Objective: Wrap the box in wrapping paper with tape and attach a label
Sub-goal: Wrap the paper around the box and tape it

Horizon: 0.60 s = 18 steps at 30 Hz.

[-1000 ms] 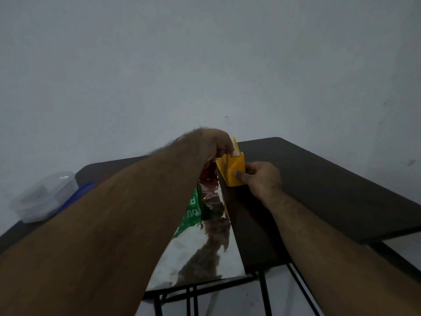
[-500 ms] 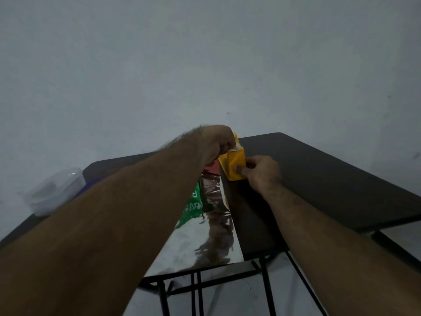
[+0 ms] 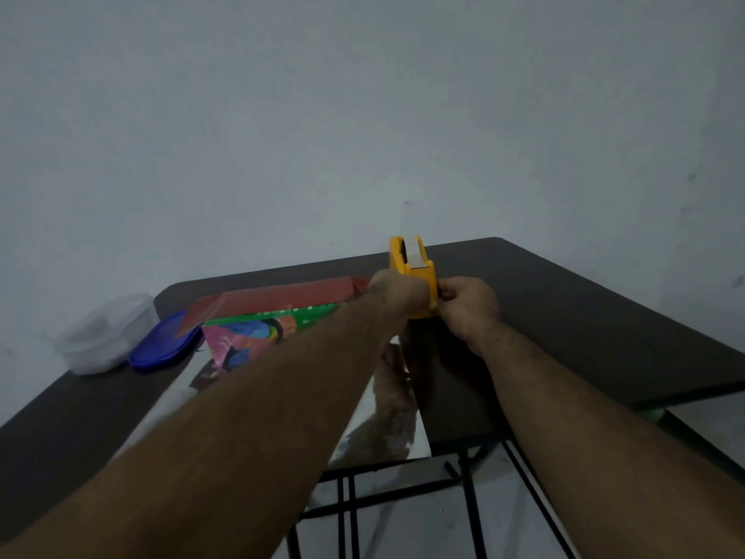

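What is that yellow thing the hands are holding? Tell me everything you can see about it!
It is a yellow tape holder that looks like plastic, standing upright on the dark table near the far edge. A whitish strip of tape runs over its rounded top. The right hand grips its right side, and the left hand is against its left side, covering its lower part. The shiny wrapping paper lies just in front of it.

No legible text anywhere
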Each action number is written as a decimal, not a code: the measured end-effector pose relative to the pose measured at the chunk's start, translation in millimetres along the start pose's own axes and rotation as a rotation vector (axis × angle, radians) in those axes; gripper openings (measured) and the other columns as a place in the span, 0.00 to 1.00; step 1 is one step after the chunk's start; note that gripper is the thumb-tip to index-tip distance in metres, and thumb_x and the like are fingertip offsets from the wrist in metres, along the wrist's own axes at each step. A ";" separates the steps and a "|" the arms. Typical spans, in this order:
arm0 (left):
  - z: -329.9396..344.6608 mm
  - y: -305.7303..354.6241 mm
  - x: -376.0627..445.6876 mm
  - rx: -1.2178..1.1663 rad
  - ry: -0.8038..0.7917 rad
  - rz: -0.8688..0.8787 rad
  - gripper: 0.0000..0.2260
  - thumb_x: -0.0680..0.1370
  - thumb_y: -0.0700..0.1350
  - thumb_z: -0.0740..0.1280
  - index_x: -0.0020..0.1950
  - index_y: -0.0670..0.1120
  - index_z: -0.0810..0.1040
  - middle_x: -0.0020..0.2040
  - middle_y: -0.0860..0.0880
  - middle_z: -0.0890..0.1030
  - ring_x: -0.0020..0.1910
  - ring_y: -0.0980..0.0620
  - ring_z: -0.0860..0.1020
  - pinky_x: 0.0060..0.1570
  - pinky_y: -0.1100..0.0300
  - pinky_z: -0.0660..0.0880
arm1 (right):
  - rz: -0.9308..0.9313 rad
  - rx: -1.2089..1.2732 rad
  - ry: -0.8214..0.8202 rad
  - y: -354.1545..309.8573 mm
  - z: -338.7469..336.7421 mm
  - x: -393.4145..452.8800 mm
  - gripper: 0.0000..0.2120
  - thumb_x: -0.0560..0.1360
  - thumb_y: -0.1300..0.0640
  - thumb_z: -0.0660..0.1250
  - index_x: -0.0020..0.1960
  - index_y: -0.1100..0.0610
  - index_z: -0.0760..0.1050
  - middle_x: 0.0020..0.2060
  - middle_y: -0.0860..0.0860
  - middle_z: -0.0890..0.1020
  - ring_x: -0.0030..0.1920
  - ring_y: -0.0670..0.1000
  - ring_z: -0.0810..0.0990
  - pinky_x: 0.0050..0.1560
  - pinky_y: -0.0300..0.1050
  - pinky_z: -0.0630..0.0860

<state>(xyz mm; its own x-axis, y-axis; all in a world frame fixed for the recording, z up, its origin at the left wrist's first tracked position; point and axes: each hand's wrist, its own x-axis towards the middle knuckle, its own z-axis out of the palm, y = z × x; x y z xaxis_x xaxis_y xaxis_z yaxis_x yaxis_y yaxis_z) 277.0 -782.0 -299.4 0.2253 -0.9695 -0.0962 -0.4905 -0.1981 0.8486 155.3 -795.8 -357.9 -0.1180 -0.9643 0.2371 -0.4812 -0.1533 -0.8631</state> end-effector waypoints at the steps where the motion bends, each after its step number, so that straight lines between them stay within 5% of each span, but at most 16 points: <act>1: 1.3 -1.0 -4.0 0.050 0.066 0.016 0.09 0.76 0.41 0.74 0.49 0.42 0.75 0.39 0.46 0.75 0.35 0.51 0.74 0.25 0.61 0.70 | 0.012 0.006 0.001 1.1 0.2 1.0 0.15 0.77 0.62 0.74 0.62 0.49 0.84 0.52 0.45 0.87 0.55 0.50 0.85 0.58 0.54 0.84; 5: -16.4 7.2 -10.0 0.152 0.122 0.229 0.06 0.77 0.42 0.72 0.49 0.40 0.83 0.45 0.43 0.84 0.44 0.46 0.83 0.37 0.57 0.78 | 0.044 0.113 0.140 -3.2 -3.1 -4.5 0.27 0.77 0.72 0.68 0.72 0.54 0.78 0.69 0.50 0.80 0.68 0.53 0.79 0.60 0.49 0.82; 10: -70.4 4.2 -30.9 0.245 0.011 0.515 0.10 0.79 0.44 0.73 0.38 0.48 0.81 0.37 0.51 0.80 0.37 0.54 0.78 0.36 0.63 0.73 | -0.318 0.134 0.422 -14.7 -4.0 -19.7 0.09 0.79 0.59 0.73 0.59 0.56 0.85 0.52 0.45 0.84 0.54 0.45 0.82 0.57 0.48 0.82; 15: -118.8 1.4 -42.7 0.654 0.007 0.670 0.05 0.80 0.43 0.71 0.52 0.45 0.85 0.46 0.50 0.83 0.47 0.52 0.79 0.50 0.58 0.77 | -0.311 0.375 0.109 -51.0 0.9 -38.2 0.05 0.78 0.57 0.74 0.52 0.56 0.88 0.48 0.46 0.87 0.46 0.38 0.83 0.44 0.33 0.77; 18: -138.2 5.2 -51.0 0.760 -0.033 0.699 0.07 0.81 0.44 0.70 0.57 0.48 0.85 0.45 0.53 0.80 0.48 0.52 0.78 0.49 0.59 0.72 | -0.267 0.418 -0.142 -74.8 3.0 -41.1 0.04 0.76 0.62 0.75 0.50 0.59 0.88 0.47 0.51 0.88 0.42 0.35 0.83 0.39 0.26 0.75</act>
<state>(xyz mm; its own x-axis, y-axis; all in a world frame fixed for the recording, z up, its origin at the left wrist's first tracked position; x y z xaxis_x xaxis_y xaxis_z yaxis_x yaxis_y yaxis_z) 379.3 -713.7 -218.1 -0.3316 -0.9045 0.2681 -0.9080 0.3832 0.1694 198.7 -745.4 -304.4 0.0949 -0.8952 0.4353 -0.0870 -0.4431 -0.8922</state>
